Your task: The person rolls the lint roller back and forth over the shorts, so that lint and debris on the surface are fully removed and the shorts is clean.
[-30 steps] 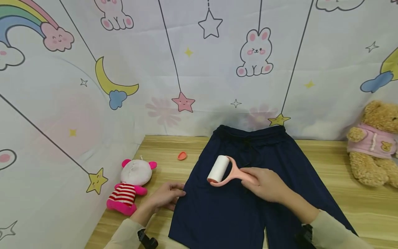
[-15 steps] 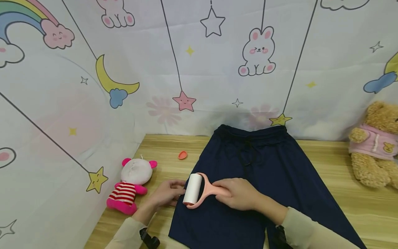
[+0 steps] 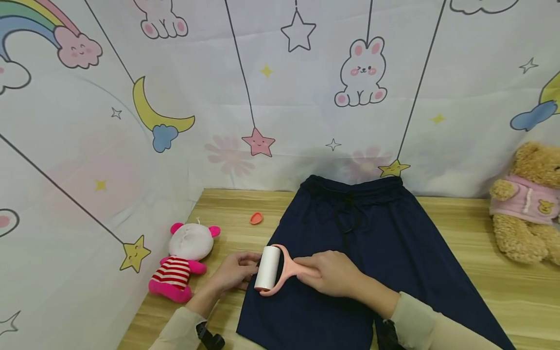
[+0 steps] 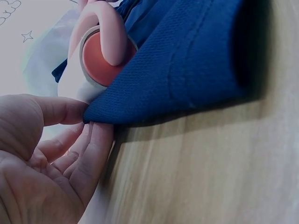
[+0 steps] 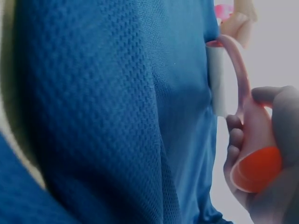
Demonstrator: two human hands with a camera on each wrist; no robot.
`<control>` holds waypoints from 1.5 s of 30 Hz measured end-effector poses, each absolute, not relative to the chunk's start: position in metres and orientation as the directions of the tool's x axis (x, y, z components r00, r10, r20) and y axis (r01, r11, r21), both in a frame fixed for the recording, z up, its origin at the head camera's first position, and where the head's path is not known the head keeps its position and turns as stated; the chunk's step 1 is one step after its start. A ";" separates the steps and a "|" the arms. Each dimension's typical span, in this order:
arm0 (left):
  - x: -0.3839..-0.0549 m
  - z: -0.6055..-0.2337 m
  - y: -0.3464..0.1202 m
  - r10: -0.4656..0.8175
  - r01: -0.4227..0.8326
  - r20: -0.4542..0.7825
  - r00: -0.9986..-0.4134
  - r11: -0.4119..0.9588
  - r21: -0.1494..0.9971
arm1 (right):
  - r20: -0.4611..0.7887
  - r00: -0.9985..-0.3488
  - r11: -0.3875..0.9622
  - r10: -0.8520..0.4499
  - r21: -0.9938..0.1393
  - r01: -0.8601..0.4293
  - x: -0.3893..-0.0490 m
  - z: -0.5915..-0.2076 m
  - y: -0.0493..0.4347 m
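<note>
Navy blue shorts [image 3: 323,306] with a drawstring waist lie spread on the wooden table, waistband toward the wall. My right hand [image 3: 334,273] grips the pink handle of a lint roller [image 3: 268,268]. Its white roll rests on the left edge of the shorts in the head view. Close beside the roll, my left hand [image 3: 236,272] pinches that edge of the fabric. In the left wrist view the thumb [image 4: 65,111] lies over the cloth and the fingers are under it. The right wrist view shows fingers wrapped round the handle, its hollow orange end facing the camera.
A pink and white plush toy [image 3: 183,262] in red stripes sits to the left. Behind it lies a small orange oval piece [image 3: 256,218]. At the right edge sits a brown teddy bear [image 3: 525,204]. A printed cloth wall [image 3: 297,97] rises behind the table.
My right hand has moved the lint roller left and toward me, from the middle of the shorts to their left edge. My left hand has stayed in place.
</note>
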State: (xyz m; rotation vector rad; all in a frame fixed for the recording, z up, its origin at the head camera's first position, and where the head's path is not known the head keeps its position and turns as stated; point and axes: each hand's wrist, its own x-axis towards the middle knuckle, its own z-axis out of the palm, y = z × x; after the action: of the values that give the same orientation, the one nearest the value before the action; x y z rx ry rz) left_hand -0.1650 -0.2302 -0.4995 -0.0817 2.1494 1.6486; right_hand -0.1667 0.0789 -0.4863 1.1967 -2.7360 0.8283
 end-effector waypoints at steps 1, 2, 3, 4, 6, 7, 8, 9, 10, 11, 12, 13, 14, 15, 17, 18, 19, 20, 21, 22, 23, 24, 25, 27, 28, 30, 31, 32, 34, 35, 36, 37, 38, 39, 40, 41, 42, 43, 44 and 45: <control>-0.165 -0.499 -0.230 0.206 -0.299 -0.366 -0.908 0.296 0.907 | 0.248 -0.704 0.564 -0.666 -0.450 -0.692 -0.166 -0.486 0.079; -0.164 -0.499 -0.230 0.204 -0.296 -0.364 -0.909 0.298 0.907 | 0.251 -0.707 0.568 -0.662 -0.448 -0.691 -0.166 -0.487 0.080; -0.164 -0.498 -0.230 0.203 -0.294 -0.362 -0.910 0.300 0.907 | 0.252 -0.710 0.573 -0.658 -0.443 -0.689 -0.165 -0.487 0.081; -0.163 -0.498 -0.230 0.200 -0.293 -0.360 -0.911 0.301 0.907 | 0.254 -0.713 0.577 -0.654 -0.441 -0.687 -0.164 -0.487 0.082; -0.163 -0.498 -0.230 0.200 -0.288 -0.355 -0.913 0.300 0.910 | 0.252 -0.719 0.587 -0.648 -0.436 -0.682 -0.163 -0.487 0.084; -0.162 -0.498 -0.230 0.202 -0.285 -0.352 -0.914 0.297 0.911 | 0.249 -0.722 0.589 -0.645 -0.439 -0.678 -0.162 -0.487 0.085; -0.162 -0.498 -0.230 0.204 -0.284 -0.350 -0.914 0.293 0.913 | 0.248 -0.725 0.592 -0.643 -0.439 -0.676 -0.161 -0.488 0.087; -0.162 -0.498 -0.230 0.205 -0.283 -0.349 -0.914 0.291 0.914 | 0.248 -0.727 0.595 -0.641 -0.438 -0.674 -0.160 -0.488 0.088; -0.163 -0.498 -0.230 0.206 -0.282 -0.347 -0.915 0.290 0.915 | 0.248 -0.728 0.597 -0.639 -0.438 -0.672 -0.159 -0.488 0.090; -0.163 -0.498 -0.230 0.209 -0.281 -0.347 -0.915 0.288 0.915 | 0.247 -0.730 0.600 -0.637 -0.437 -0.671 -0.159 -0.489 0.092; -0.163 -0.499 -0.230 0.210 -0.281 -0.346 -0.914 0.287 0.916 | 0.248 -0.732 0.602 -0.634 -0.436 -0.669 -0.158 -0.489 0.094; -0.163 -0.499 -0.231 0.211 -0.280 -0.346 -0.914 0.288 0.916 | 0.249 -0.734 0.604 -0.632 -0.437 -0.667 -0.157 -0.490 0.097; -0.163 -0.499 -0.231 0.213 -0.280 -0.346 -0.914 0.287 0.916 | 0.251 -0.736 0.607 -0.629 -0.433 -0.667 -0.156 -0.490 0.099; -0.163 -0.500 -0.231 0.216 -0.278 -0.345 -0.914 0.286 0.917 | 0.252 -0.737 0.607 -0.628 -0.434 -0.665 -0.155 -0.490 0.101; -0.164 -0.501 -0.232 0.222 -0.277 -0.343 -0.913 0.283 0.918 | 0.255 -0.737 0.605 -0.626 -0.439 -0.665 -0.153 -0.491 0.106; -0.164 -0.501 -0.232 0.224 -0.276 -0.343 -0.912 0.282 0.919 | 0.257 -0.738 0.603 -0.625 -0.442 -0.664 -0.152 -0.491 0.109; -0.164 -0.502 -0.232 0.227 -0.276 -0.342 -0.912 0.280 0.920 | 0.258 -0.738 0.601 -0.623 -0.446 -0.663 -0.151 -0.491 0.111; -0.164 -0.501 -0.232 0.229 -0.276 -0.343 -0.911 0.278 0.920 | 0.262 -0.738 0.600 -0.622 -0.447 -0.663 -0.150 -0.491 0.114; -0.164 -0.501 -0.232 0.230 -0.276 -0.343 -0.911 0.279 0.920 | 0.264 -0.739 0.599 -0.620 -0.449 -0.663 -0.149 -0.492 0.117; -0.164 -0.501 -0.231 0.230 -0.277 -0.344 -0.910 0.279 0.920 | 0.268 -0.740 0.600 -0.617 -0.449 -0.662 -0.147 -0.492 0.120; -0.164 -0.501 -0.231 0.230 -0.278 -0.345 -0.910 0.279 0.919 | 0.270 -0.742 0.601 -0.613 -0.450 -0.661 -0.146 -0.492 0.124; -0.164 -0.500 -0.231 0.230 -0.279 -0.346 -0.910 0.279 0.919 | 0.273 -0.743 0.601 -0.611 -0.452 -0.660 -0.144 -0.492 0.127; -0.164 -0.500 -0.231 0.230 -0.279 -0.347 -0.909 0.279 0.919 | 0.277 -0.744 0.599 -0.608 -0.455 -0.659 -0.143 -0.493 0.130; -0.164 -0.499 -0.231 0.230 -0.278 -0.346 -0.909 0.281 0.919 | 0.284 -0.745 0.596 -0.603 -0.461 -0.658 -0.141 -0.493 0.137; -0.164 -0.499 -0.231 0.231 -0.278 -0.345 -0.910 0.280 0.919 | 0.286 -0.746 0.594 -0.601 -0.464 -0.657 -0.140 -0.493 0.141; -0.164 -0.500 -0.232 0.229 -0.278 -0.346 -0.910 0.281 0.918 | 0.292 -0.749 0.594 -0.595 -0.467 -0.655 -0.137 -0.493 0.149; -0.165 -0.500 -0.232 0.228 -0.279 -0.346 -0.910 0.282 0.918 | 0.294 -0.750 0.596 -0.592 -0.466 -0.653 -0.136 -0.494 0.152; -0.165 -0.501 -0.232 0.228 -0.277 -0.346 -0.910 0.284 0.918 | 0.295 -0.754 0.601 -0.587 -0.465 -0.650 -0.135 -0.494 0.156; -0.165 -0.501 -0.233 0.227 -0.280 -0.348 -0.910 0.284 0.917 | 0.295 -0.760 0.610 -0.579 -0.463 -0.643 -0.133 -0.493 0.164; -0.166 -0.502 -0.233 0.226 -0.281 -0.348 -0.910 0.284 0.917 | 0.292 -0.764 0.614 -0.575 -0.462 -0.640 -0.132 -0.493 0.167; -0.166 -0.502 -0.233 0.224 -0.282 -0.349 -0.910 0.283 0.917 | 0.291 -0.766 0.618 -0.573 -0.461 -0.637 -0.131 -0.493 0.171; -0.166 -0.502 -0.233 0.224 -0.282 -0.348 -0.910 0.282 0.917 | 0.293 -0.767 0.618 -0.570 -0.461 -0.636 -0.130 -0.493 0.175; -0.166 -0.502 -0.232 0.223 -0.282 -0.348 -0.910 0.281 0.917 | 0.296 -0.768 0.620 -0.568 -0.460 -0.636 -0.129 -0.492 0.179; -0.166 -0.502 -0.232 0.221 -0.284 -0.350 -0.910 0.280 0.917 | 0.298 -0.766 0.619 -0.569 -0.459 -0.638 -0.128 -0.492 0.183; -0.166 -0.502 -0.232 0.221 -0.284 -0.350 -0.910 0.279 0.917 | 0.303 -0.765 0.619 -0.569 -0.455 -0.640 -0.126 -0.492 0.188; -0.166 -0.502 -0.232 0.222 -0.284 -0.349 -0.911 0.278 0.918 | 0.310 -0.762 0.618 -0.568 -0.451 -0.644 -0.125 -0.491 0.192; -0.166 -0.502 -0.232 0.223 -0.283 -0.348 -0.911 0.277 0.918 | 0.314 -0.761 0.619 -0.567 -0.448 -0.645 -0.123 -0.491 0.196; -0.166 -0.502 -0.232 0.223 -0.282 -0.347 -0.911 0.276 0.919 | 0.317 -0.761 0.622 -0.566 -0.442 -0.647 -0.121 -0.491 0.201; -0.165 -0.502 -0.232 0.223 -0.283 -0.347 -0.911 0.275 0.919 | 0.316 -0.762 0.627 -0.565 -0.436 -0.646 -0.119 -0.491 0.206; -0.165 -0.502 -0.233 0.223 -0.283 -0.347 -0.911 0.276 0.919 | 0.315 -0.765 0.631 -0.562 -0.434 -0.642 -0.117 -0.491 0.210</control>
State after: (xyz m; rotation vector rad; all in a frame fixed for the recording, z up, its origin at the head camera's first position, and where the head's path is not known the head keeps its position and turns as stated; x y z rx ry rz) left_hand -0.1654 -0.2326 -0.5022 -0.0541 2.1423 1.6722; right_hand -0.1171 0.2103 -0.4908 1.0031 -2.6998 0.8073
